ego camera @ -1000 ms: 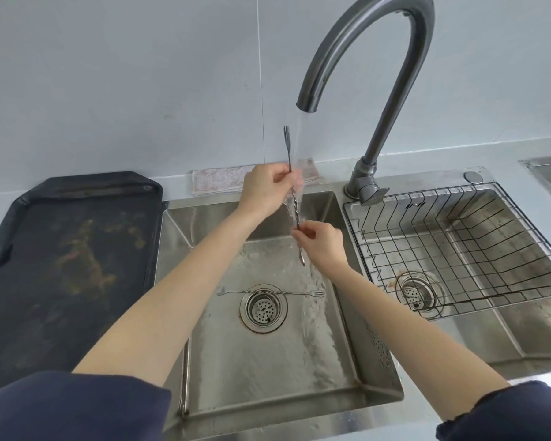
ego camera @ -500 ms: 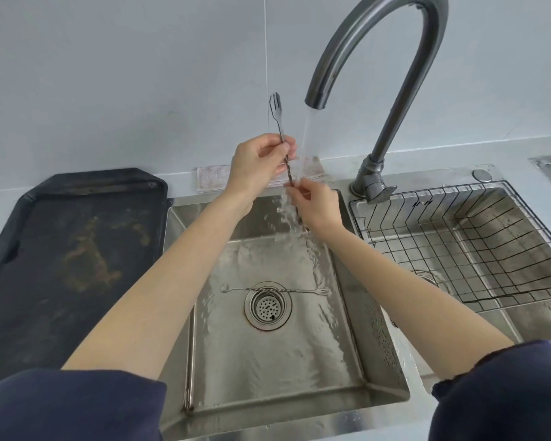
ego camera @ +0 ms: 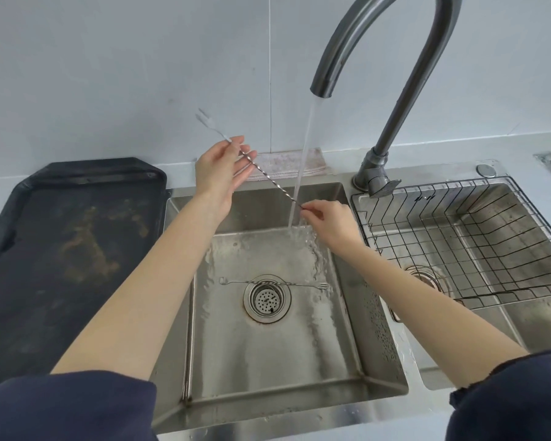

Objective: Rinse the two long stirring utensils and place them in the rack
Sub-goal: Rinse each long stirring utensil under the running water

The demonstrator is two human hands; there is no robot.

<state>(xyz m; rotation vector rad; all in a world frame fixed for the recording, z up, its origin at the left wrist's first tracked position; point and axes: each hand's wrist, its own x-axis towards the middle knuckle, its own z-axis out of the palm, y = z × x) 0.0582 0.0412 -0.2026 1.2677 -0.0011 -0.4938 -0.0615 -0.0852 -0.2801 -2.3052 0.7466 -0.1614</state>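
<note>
A long twisted metal stirrer (ego camera: pixel 269 179) with a small fork tip slants under the running water (ego camera: pixel 304 160) from the faucet (ego camera: pixel 395 100). My right hand (ego camera: pixel 328 222) pinches its lower end over the left sink basin (ego camera: pixel 268 370). My left hand (ego camera: pixel 221 168) is up at the fork end with straight, spread fingers, and the stirrer passes along its thumb and fingertips. A second stirrer (ego camera: pixel 233 282) lies flat on the basin floor across the drain (ego camera: pixel 267 299). The wire rack (ego camera: pixel 477 224) sits in the right basin with nothing in it.
A black tray (ego camera: pixel 61 256) with brown stains lies on the counter left of the sink. A folded cloth (ego camera: pixel 283 165) rests against the wall behind the basin. Water pools and ripples on the basin floor below the stream.
The stirrer has tilted from upright to a slant. My left hand has opened its fingers and moved left, my right hand has slid down to the lower end.
</note>
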